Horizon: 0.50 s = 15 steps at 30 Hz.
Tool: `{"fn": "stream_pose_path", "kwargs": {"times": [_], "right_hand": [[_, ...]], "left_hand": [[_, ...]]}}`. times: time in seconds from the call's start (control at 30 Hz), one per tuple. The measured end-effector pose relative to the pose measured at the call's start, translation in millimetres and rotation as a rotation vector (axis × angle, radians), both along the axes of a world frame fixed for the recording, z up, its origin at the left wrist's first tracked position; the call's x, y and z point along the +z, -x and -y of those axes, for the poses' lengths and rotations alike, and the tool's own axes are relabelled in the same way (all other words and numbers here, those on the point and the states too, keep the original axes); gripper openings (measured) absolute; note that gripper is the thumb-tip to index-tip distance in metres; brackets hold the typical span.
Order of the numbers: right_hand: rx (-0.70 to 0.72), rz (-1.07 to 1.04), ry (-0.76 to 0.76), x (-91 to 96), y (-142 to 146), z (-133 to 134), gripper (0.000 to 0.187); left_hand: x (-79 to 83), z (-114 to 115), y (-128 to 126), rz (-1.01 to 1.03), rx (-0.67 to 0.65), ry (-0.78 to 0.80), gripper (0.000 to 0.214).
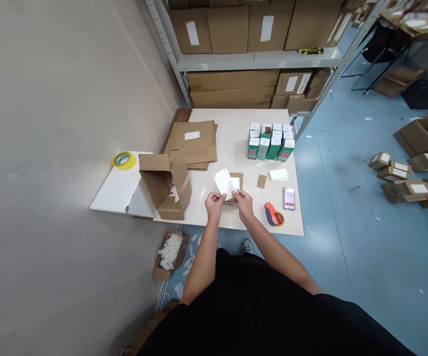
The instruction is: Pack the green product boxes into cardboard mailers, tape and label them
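Both my hands pinch the lower edge of a white paper sheet, which looks like a label. My left hand grips its left corner and my right hand its right side. Beneath and just behind the sheet lies a small flat cardboard box with a white patch on it, partly hidden. To the left stands an open cardboard carton with white paper inside. A tape dispenser with an orange top lies to the right of my right hand.
Green-and-white small boxes stand grouped at the table's back right. Flattened cartons lie at the back left. White cards, a brown card piece and a purple pack lie to the right. Yellow tape sits far left.
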State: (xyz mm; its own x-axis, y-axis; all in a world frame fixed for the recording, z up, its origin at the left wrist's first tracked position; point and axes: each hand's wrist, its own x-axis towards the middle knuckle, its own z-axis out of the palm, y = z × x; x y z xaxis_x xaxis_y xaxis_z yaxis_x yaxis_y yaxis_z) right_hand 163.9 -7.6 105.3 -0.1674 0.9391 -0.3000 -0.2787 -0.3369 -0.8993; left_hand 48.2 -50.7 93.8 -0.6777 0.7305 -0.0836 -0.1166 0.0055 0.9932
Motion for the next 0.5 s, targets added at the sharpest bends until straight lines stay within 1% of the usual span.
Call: {"fn": "stream_pose_path", "kwargs": {"times": [0.13, 0.2, 0.3, 0.37, 0.5], "right_hand": [[-0.058, 0.102, 0.065, -30.3, -6.6, -17.7, 0.043], [-0.051, 0.131, 0.115, -46.2, -4.8, -26.0, 0.045], [-0.050, 0.184, 0.173, -68.3, 2.5, -39.6, 0.044], [-0.050, 0.284, 0.205, -81.5, 8.7, -50.1, 0.043], [0.001, 0.564, 0.256, -104.3, 20.4, -71.4, 0.036]], "left_hand": [[-14.7, -17.7, 9.6, -0.117, -0.101, 0.107, 0.039], [-24.7, -28.5, 17.9, -0.147, -0.147, 0.175, 0.034], [-41.9, -45.8, 29.3, -0.208, -0.187, 0.273, 0.027], [-53.9, -57.2, 36.6, -0.266, -0.208, 0.357, 0.024], [-78.6, -79.1, 51.4, -0.344, -0.298, 0.566, 0.024]]}}
